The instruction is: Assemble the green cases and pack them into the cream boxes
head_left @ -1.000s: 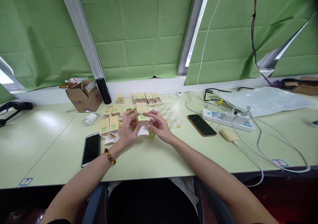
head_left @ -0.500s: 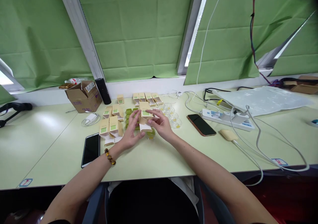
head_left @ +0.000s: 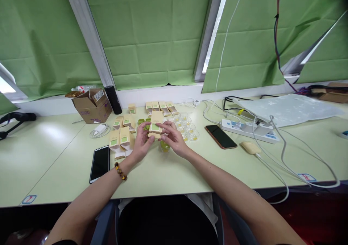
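A small tan cardboard box with a green label [head_left: 156,127] is held between both hands above the table. My left hand [head_left: 141,143] grips its left side, the thumb near the lower flap. On the opposite side, the fingers of my right hand [head_left: 174,140] press against the box. Just below it stands a small jar with green contents [head_left: 165,146], partly hidden by my right hand. More green pieces [head_left: 141,121] show behind my left hand. Clear plastic cups with yellow spots [head_left: 187,125] lie beyond my right hand.
Tan boxes with open flaps [head_left: 119,140] stand left, and more [head_left: 161,108] at the back. Phones lie on the left [head_left: 100,163] and right [head_left: 220,136]. A power strip [head_left: 248,129] with loose cables occupies the right. A brown carton [head_left: 94,107] and black cylinder [head_left: 113,100] stand back left.
The held box has shifted slightly left and tilted. Its pale lower flap, hanging down before, is no longer seen; a tan edge shows there. My left thumb has moved up to the box.
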The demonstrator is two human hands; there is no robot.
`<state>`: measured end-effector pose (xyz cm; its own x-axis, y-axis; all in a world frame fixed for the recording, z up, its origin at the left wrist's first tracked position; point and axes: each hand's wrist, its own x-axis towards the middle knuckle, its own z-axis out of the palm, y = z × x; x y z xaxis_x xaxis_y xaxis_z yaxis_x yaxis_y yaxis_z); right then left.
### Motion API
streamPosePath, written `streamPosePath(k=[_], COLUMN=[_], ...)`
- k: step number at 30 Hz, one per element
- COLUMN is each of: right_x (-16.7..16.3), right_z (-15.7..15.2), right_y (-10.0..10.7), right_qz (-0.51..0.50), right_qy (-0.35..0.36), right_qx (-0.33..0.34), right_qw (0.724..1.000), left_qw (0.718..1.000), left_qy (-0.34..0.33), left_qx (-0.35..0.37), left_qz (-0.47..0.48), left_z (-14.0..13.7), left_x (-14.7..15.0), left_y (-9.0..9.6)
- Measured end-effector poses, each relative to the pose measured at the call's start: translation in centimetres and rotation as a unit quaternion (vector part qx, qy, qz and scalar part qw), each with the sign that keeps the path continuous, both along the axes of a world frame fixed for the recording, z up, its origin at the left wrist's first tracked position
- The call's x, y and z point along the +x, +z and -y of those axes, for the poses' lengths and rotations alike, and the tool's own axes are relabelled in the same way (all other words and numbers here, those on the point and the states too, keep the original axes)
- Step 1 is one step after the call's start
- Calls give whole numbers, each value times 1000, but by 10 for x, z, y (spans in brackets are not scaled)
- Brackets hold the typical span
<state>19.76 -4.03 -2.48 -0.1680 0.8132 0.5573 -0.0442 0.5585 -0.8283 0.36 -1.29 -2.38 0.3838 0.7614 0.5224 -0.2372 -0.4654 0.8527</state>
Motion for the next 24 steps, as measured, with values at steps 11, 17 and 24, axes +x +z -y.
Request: streamPosePath(k=[11, 17, 24], right_x=[-5, -5, -7], right_z=[0, 2, 3], right_y=[-5, -4, -4], right_qz=[2, 0, -6], right_qy=[-20, -14, -23], right_qx=[1, 9, 14], right_qw=[1000, 1000, 1000], left_qw=[999, 999, 999], left_qy=[0, -5, 33], left_qx=[-37, -44, -6], left_qz=[23, 30, 16], left_z=[4, 4, 0], left_x=[2, 3, 3], left_y=[1, 0, -5])
